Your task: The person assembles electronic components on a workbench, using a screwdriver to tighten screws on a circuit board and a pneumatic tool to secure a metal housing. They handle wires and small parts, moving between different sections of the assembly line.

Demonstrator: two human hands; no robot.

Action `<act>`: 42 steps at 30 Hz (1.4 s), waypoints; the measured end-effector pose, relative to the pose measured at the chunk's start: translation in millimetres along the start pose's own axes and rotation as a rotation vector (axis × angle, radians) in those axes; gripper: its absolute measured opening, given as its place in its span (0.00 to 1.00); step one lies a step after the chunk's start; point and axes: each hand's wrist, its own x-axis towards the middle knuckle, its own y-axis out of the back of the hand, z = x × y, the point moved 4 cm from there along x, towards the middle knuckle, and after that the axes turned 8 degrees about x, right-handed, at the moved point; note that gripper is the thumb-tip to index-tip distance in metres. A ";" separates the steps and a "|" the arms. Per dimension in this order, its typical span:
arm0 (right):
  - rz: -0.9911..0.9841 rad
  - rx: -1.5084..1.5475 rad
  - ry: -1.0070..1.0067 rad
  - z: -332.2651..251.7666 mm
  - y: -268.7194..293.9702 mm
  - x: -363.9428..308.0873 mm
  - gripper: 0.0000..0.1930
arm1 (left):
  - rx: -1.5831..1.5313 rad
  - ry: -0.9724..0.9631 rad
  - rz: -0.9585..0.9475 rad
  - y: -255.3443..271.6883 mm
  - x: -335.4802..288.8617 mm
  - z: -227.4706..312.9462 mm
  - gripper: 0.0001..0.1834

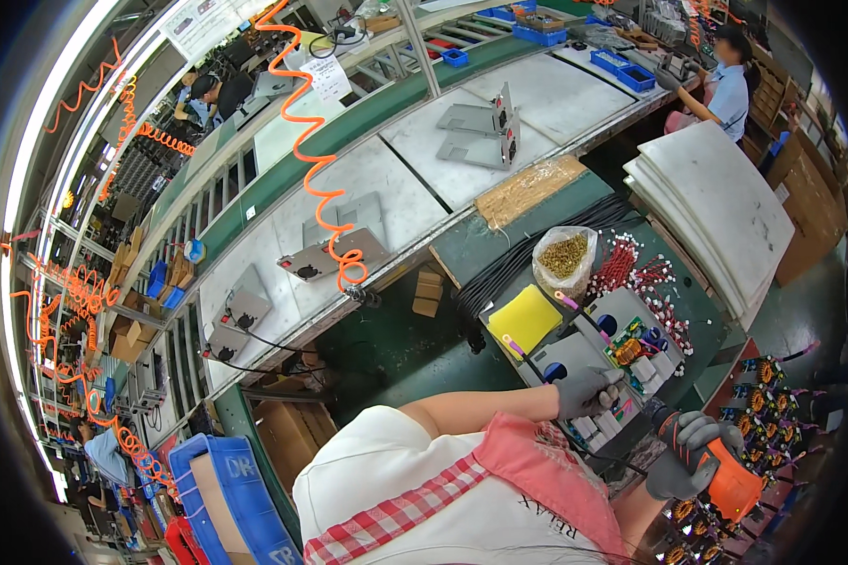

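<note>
Wears a white short-sleeved shirt (367,461), marked with dark lettering (562,524) at the front, under a pinkish-red apron (537,461) edged with a wide red-and-white checked band (400,511). Sports plain grey fabric gloves (573,397) on left hand (586,388) and right hand (675,476), with forearms (490,409) bare.

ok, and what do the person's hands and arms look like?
Left hand and right hand: both in grey gloves that stop around the wrist, no markings I can make out. Forearms bare. Short white sleeve on the left; right sleeve can't be made out.
</note>
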 end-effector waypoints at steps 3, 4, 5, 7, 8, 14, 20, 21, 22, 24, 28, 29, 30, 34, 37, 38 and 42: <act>0.058 -0.101 0.020 -0.3 -1.5 5.6 0.24 | 0.031 -0.038 -0.044 -8.8 -7.1 6.9 0.08; 0.074 -0.149 0.026 -1.1 -1.7 8.9 0.25 | 0.069 -0.043 -0.040 -14.6 -12.2 10.8 0.09; 0.096 -0.130 0.011 -0.3 0.8 12.1 0.24 | 0.111 -0.045 -0.038 -20.3 -16.2 15.7 0.09; 0.140 -0.096 -0.025 2.1 6.4 19.0 0.22 | 0.103 -0.059 -0.040 -20.8 -10.0 16.4 0.09; 0.123 -0.035 -0.071 6.9 5.0 24.9 0.22 | 0.052 -0.052 -0.057 -18.6 -5.8 17.7 0.10; -0.036 0.277 -0.238 44.4 22.6 66.4 0.19 | -0.288 0.057 -0.094 -2.8 53.8 25.0 0.11; 0.146 0.057 -0.142 104.9 61.1 95.8 0.18 | 0.177 -0.277 0.064 -7.7 75.0 68.7 0.11; 0.145 0.019 -0.118 113.4 67.6 99.2 0.18 | 0.440 -0.327 0.174 2.2 82.2 74.7 0.11; 0.138 -0.009 -0.094 122.3 74.3 102.4 0.17 | 0.708 -0.386 0.281 10.9 88.8 83.1 0.11; 0.163 -0.079 -0.067 143.6 96.0 102.2 0.17 | 1.003 -0.418 0.408 16.2 98.7 97.8 0.16; 0.274 -0.210 -0.106 176.1 117.6 100.9 0.16 | 1.581 -0.246 0.692 22.0 124.9 120.1 0.26; 0.296 -0.235 -0.115 181.9 120.3 100.8 0.15 | 1.686 -0.226 0.717 16.9 130.6 122.8 0.27; 0.291 -0.256 -0.125 186.6 125.1 98.9 0.15 | 1.792 -0.204 0.739 15.4 137.0 124.2 0.28; 0.289 -0.272 -0.154 202.9 131.2 96.3 0.16 | 1.693 -0.180 0.720 45.7 161.2 117.2 0.29; 0.294 -0.262 -0.159 209.5 136.5 95.3 0.16 | 1.659 -0.194 0.718 52.9 166.5 112.7 0.25; 0.288 -0.259 -0.159 211.6 137.2 95.5 0.16 | 1.669 -0.194 0.732 51.4 166.0 113.0 0.24; 0.277 -0.254 -0.205 216.9 135.4 95.9 0.16 | 1.700 -0.245 0.758 51.5 164.2 110.9 0.21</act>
